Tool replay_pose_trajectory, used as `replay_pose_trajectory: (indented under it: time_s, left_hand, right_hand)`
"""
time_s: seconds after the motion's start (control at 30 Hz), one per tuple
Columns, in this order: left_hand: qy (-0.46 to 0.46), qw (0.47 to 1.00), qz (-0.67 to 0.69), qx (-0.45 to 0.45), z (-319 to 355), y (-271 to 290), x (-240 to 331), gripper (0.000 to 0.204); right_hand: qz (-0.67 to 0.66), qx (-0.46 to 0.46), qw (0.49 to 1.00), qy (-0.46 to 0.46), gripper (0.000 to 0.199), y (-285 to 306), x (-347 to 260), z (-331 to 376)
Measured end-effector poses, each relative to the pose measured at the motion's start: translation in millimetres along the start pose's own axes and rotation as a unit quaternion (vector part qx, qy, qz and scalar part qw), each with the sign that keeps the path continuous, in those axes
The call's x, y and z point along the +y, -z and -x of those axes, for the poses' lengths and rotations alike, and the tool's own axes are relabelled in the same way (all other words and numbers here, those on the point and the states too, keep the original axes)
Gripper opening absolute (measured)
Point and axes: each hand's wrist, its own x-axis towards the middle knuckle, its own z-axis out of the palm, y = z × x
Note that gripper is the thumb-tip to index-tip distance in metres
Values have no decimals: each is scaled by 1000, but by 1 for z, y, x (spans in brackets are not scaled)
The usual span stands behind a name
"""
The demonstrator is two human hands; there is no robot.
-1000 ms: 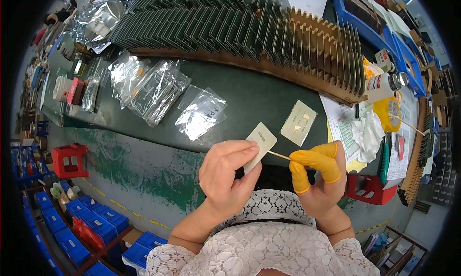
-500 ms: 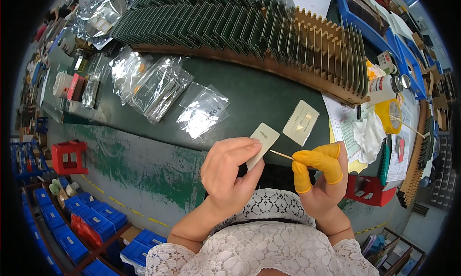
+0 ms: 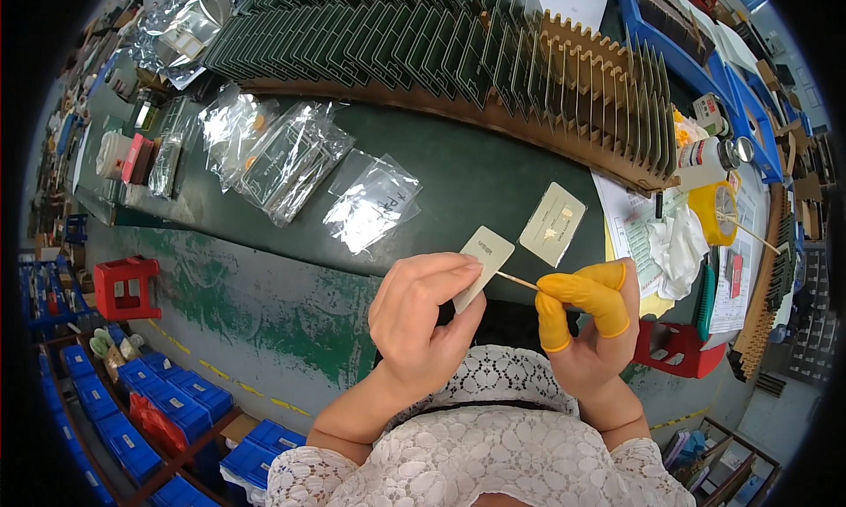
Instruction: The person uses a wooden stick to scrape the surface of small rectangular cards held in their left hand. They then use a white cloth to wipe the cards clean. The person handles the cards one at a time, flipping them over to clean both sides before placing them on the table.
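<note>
Hands pinch card (image 3: 484,257) and stick (image 3: 517,281) past table edge (image 3: 264,251)

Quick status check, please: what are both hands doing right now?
Left hand grips small beige card. Right hand, yellow finger cots, pinches thin stick against card edge. Second card lies apart on green table.

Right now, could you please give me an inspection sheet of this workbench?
Surface: dark green bench top, worn front edge.
Job's things: small beige card in left hand; thin wooden stick in right hand, tip at the card; second card on the bench.
Clutter: clear plastic bags, rack of green circuit boards, yellow tape roll, white cloth.
Grippers: right fingers wear yellow finger cots.
Cables: nothing seen.
Surroundings: blue bins, red stool.
</note>
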Motion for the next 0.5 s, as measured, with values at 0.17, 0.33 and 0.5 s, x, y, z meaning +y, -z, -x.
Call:
replay_pose_trajectory:
  time_s: [0.17,0.33,0.5]
  left_hand:
    - [-1,1000,-4,-3,-1,0,1,37]
    - [8,1000,-6,-5,-1,1,2,37]
    - [12,1000,-2,-8,-2,2,3,37]
  right_hand:
    - [34,16,999,15,29,-1,1,-1]
    - [33,17,999,29,31,3,2,-1]
    - [42,8,999,33,32,3,4,0]
